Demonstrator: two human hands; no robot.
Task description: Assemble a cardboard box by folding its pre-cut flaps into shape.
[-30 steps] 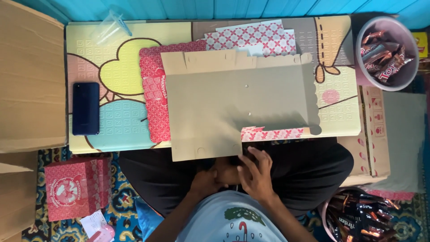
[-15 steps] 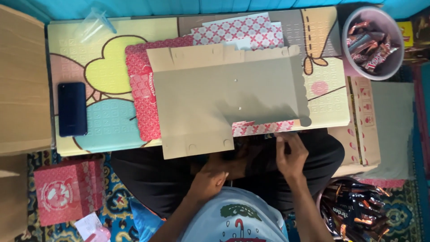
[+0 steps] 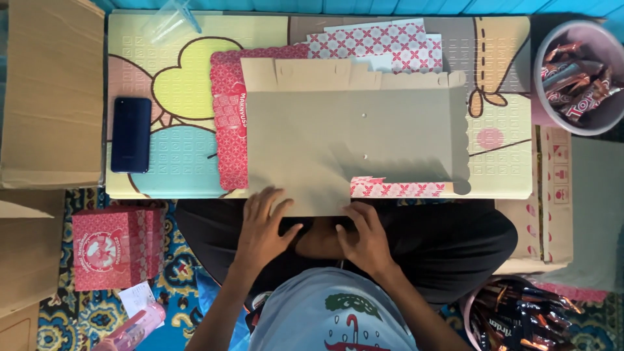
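A flat brown cardboard box blank lies plain side up on a small table with a pastel cartoon top. Under it lie more flat blanks printed in red and white. My left hand rests with fingers spread on the near edge of the brown blank. My right hand lies just right of it at the same near edge, fingers bent, touching the blank's lower corner. Neither hand lifts anything.
A dark blue phone lies on the table's left. A grey tub of wrapped snack bars stands at the right, another by my knee. Cardboard boxes stand left; a folded red box sits on the patterned floor.
My right hand came back from the right side to the blank's near edge. My left hand moved up from my lap onto that edge. The view shifted slightly.
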